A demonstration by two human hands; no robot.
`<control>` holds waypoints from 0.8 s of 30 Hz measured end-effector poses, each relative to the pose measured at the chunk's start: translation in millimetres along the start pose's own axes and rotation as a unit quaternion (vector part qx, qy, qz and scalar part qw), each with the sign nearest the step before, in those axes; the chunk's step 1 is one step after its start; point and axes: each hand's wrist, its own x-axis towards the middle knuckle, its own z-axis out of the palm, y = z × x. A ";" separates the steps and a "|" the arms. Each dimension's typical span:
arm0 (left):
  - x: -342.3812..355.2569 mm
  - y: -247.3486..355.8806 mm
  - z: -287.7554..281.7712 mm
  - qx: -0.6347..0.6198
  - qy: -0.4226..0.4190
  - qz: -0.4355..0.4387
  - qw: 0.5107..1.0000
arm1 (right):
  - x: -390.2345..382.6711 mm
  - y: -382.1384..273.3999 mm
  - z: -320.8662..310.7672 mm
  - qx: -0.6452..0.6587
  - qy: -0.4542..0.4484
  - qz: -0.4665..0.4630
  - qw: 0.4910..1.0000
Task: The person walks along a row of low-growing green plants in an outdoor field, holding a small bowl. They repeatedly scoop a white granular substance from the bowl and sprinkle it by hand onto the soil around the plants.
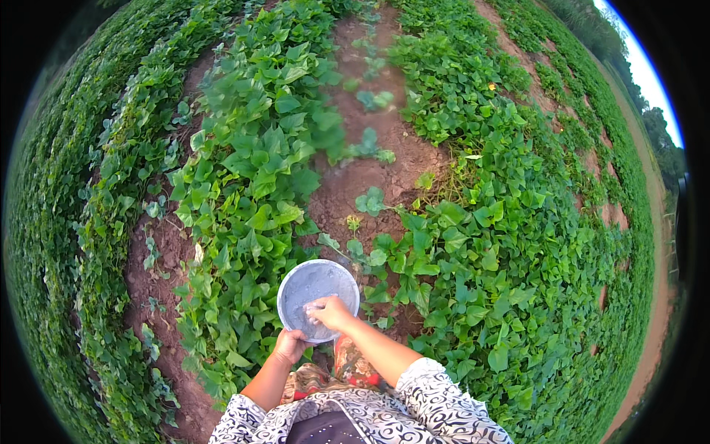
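Between leafy vine rows [481, 244], here's the round grey bowl [282, 294] held low, left hand [291, 345] clamped on its rim, best kept level, as the right hand [330, 312] bunches its fingers in pale powder [299, 318], hold unclear.

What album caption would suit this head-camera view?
Among leafy green rows, the left hand holds a round pale bowl as the right hand reaches inside.

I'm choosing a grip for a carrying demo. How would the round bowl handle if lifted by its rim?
The round bowl probably holds its shape: its rim looks evenly round in the left hand. It seems fairly light, as only that hand appears to hold it. Gripped there at the near edge, it may tip toward the far side.
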 end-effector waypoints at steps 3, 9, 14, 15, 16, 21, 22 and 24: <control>49.0 32.8 28.9 -0.016 -0.004 -0.020 1.000 | 49.7 -49.9 -66.4 0.060 0.035 -0.009 0.998; 117.5 79.2 66.5 0.047 0.054 -0.028 0.997 | 144.0 -139.0 -210.0 -0.037 0.112 -0.073 0.990; 138.7 89.5 73.3 0.051 0.077 -0.042 0.995 | 219.8 -163.4 -284.8 -0.268 0.242 -0.080 0.929; 140.0 89.8 72.9 0.054 0.065 -0.045 0.995 | 228.1 -165.6 -292.9 -0.324 0.287 -0.087 0.897; 141.6 89.2 74.6 0.049 0.074 -0.049 0.995 | 234.5 -169.5 -299.5 -0.375 0.331 -0.045 0.865; 136.9 92.4 92.5 0.046 0.080 -0.062 0.994 | 190.8 -174.7 -274.7 -0.284 0.253 -0.102 0.919; 136.8 94.6 98.6 0.050 0.070 -0.065 0.994 | 170.5 -172.1 -258.6 -0.299 0.218 -0.133 0.919; 134.2 99.7 112.7 0.058 0.054 -0.062 0.995 | 136.4 -169.1 -229.2 -0.322 0.120 -0.145 0.928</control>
